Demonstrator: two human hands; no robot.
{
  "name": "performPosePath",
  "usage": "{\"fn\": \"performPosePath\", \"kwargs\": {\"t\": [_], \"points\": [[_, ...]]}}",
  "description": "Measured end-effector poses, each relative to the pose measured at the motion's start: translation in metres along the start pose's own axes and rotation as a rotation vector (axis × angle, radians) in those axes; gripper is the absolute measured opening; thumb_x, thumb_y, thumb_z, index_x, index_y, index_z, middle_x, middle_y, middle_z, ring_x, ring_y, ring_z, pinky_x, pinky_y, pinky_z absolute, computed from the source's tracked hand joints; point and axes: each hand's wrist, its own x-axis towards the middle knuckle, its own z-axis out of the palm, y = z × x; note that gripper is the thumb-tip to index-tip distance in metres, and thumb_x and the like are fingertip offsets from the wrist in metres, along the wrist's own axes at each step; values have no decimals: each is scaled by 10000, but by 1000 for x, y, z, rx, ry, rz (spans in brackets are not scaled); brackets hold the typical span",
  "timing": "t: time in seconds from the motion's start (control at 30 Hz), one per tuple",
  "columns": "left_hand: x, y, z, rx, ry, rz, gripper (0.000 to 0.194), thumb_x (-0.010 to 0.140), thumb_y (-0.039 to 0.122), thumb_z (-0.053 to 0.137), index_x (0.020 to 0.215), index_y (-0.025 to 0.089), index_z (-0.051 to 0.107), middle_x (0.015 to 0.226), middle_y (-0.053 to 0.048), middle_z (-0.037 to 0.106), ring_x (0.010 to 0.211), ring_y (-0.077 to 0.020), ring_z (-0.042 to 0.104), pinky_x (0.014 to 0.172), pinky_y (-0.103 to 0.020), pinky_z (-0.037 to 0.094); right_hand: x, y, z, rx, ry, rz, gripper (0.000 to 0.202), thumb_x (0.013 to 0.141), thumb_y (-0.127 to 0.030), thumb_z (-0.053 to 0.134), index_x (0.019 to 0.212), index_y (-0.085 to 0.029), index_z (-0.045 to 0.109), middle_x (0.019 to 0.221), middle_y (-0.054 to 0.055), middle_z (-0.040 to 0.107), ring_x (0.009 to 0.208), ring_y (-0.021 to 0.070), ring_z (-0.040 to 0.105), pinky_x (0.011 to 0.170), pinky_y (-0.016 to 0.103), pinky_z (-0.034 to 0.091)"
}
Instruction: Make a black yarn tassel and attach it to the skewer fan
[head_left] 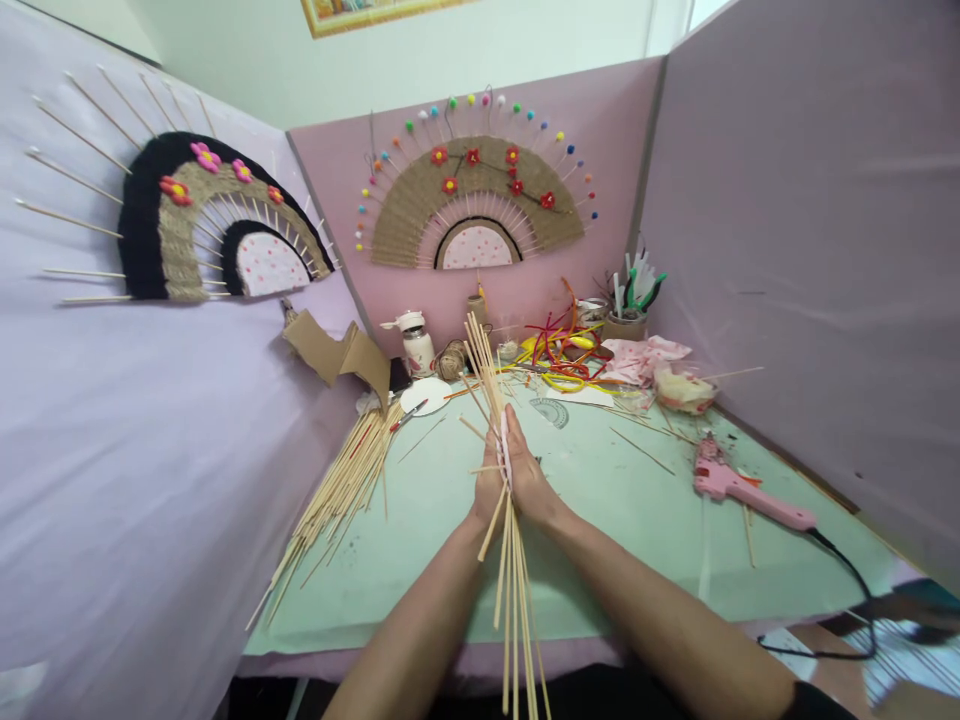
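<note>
Between my two palms I press a whitish-pink half-disc (505, 448) seen edge-on, with thin wooden sticks (516, 590) fanning out of it. Some sticks point toward me, others away and a few to the left. My left hand (487, 480) lies against its left side, fingers partly hidden by the sticks. Flat against the right side is my right hand (529, 482), its fingers straight and together. Both hands are above the middle of the table.
Loose sticks (337, 495) lie in a pile at left. A pink glue gun (750, 492) with a black cord rests at right. Along the back stand a white bottle (418, 345), a twine ball (451, 360) and coloured pipe cleaners (562, 350). A protractor (551, 412) lies beyond my hands.
</note>
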Motion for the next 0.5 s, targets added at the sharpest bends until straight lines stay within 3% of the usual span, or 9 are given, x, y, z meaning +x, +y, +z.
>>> {"fn": "performPosePath", "kwargs": {"t": [0.17, 0.27, 0.33, 0.43, 0.5], "points": [[1, 7, 8, -160, 136, -121, 451, 925, 348, 430, 1259, 96, 598, 1247, -130, 658, 1280, -232, 529, 1126, -312, 369, 5, -1, 1, -67, 86, 101, 835, 850, -696, 437, 1514, -205, 307, 1609, 26, 178, 1492, 212, 103, 1231, 381, 57], [6, 18, 3, -194, 173, -183, 425, 896, 418, 457, 1064, 94, 675, 1089, -151, 712, 1195, -282, 594, 1054, -368, 455, 10, 5, -5, -110, 121, 61, 808, 786, -601, 592, 1455, -188, 409, 1593, 82, 242, 1475, 244, 190, 1218, 392, 133], [9, 30, -4, -176, 150, -211, 434, 901, 455, 436, 982, 106, 680, 1004, -149, 726, 1152, -289, 618, 995, -380, 498, 15, 7, -13, -126, 185, 38, 774, 727, -540, 662, 1394, -196, 472, 1549, 109, 331, 1436, 266, 284, 1190, 411, 209], [11, 49, -15, -137, 25, -242, 487, 923, 476, 379, 1036, 95, 660, 1074, -172, 706, 1127, -303, 629, 934, -416, 525, 21, 3, -26, -125, 335, 129, 675, 665, -523, 707, 1250, -216, 566, 1416, 126, 490, 1327, 287, 427, 1102, 429, 320], [10, 58, -18, -71, 4, -168, 472, 922, 461, 393, 1088, 94, 640, 1123, -191, 688, 1118, -320, 631, 904, -463, 533, 25, -1, -32, -43, 302, 249, 551, 649, -554, 709, 1091, -234, 634, 1274, 110, 607, 1218, 293, 515, 1001, 430, 379]]}}
